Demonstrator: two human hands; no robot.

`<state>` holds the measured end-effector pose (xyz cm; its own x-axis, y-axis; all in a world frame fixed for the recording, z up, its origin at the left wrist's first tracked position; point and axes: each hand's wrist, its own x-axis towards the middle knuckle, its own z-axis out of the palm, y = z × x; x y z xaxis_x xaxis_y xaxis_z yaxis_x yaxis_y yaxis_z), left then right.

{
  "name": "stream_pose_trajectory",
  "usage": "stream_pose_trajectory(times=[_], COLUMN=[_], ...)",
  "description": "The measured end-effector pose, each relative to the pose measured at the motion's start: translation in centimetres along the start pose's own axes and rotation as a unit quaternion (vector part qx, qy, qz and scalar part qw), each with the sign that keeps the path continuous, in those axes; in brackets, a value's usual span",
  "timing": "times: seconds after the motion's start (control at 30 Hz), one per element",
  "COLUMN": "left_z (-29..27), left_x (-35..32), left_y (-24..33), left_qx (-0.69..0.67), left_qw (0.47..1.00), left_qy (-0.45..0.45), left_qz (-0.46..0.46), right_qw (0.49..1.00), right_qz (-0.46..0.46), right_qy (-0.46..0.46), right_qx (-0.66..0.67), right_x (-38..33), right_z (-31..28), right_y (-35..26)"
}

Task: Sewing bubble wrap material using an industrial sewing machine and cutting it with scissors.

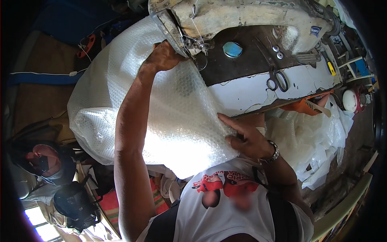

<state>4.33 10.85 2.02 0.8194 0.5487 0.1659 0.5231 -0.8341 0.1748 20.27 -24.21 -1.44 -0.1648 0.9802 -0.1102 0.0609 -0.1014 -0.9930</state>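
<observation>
A large sheet of clear bubble wrap (173, 117) spreads across the machine bed and down over my lap. My left hand (164, 57) is closed on the wrap right beside the needle end of a worn sewing machine (258, 14); its fingertips are partly hidden by the machine head. At the sheet's right edge, my right hand (252, 141) holds the wrap, index finger stretched along it and thumb bent below. A metal-band watch (274, 152) is on that wrist. Thread runs down the front of the machine head to the needle area, where details are too small to make out.
Dark-handled scissors (276, 74), a round blue tin (232, 49) and small metal bobbins (277, 51) lie under the machine arm. A yellow cutter (330, 66) sits at the table's right end. More crumpled plastic (310, 137) hangs at right. A black bag (76, 205) is at lower left.
</observation>
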Motion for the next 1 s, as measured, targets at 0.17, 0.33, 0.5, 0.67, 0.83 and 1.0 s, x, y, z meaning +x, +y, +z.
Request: stream_pose_trajectory(times=[0.17, 0.33, 0.5, 0.67, 0.83, 1.0], left_z=[4.4, 6.2, 5.0, 1.5, -1.5, -1.3], left_x=[1.4, 1.9, 0.5, -1.8, -5.8, -9.8], left_y=[-6.5, -6.2, -3.3, 0.8, 7.9, 10.7], left_qx=[0.105, 0.107, 0.018, 0.105, 0.123, 0.022], left_qw=[0.977, 0.944, 0.977, 0.973, 0.990, 0.996], left_qy=[0.111, 0.210, 0.172, 0.202, 0.061, 0.031], left_qz=[0.148, 0.233, 0.127, 0.041, 0.040, 0.082], right_qw=[0.997, 0.984, 0.945, 0.935, 0.948, 0.951], right_qz=[0.052, -0.001, -0.068, -0.092, -0.062, -0.058], right_qy=[-0.017, 0.053, 0.092, 0.121, 0.110, 0.086], right_qx=[-0.060, -0.171, -0.306, -0.320, -0.293, -0.290], right_x=[1.4, 2.1, 1.5, 1.1, 0.9, 0.3], right_z=[-1.2, 0.0, 1.9, 3.0, 2.3, 2.2], right_y=[-1.5, -1.7, -0.4, 0.0, -0.2, -0.8])
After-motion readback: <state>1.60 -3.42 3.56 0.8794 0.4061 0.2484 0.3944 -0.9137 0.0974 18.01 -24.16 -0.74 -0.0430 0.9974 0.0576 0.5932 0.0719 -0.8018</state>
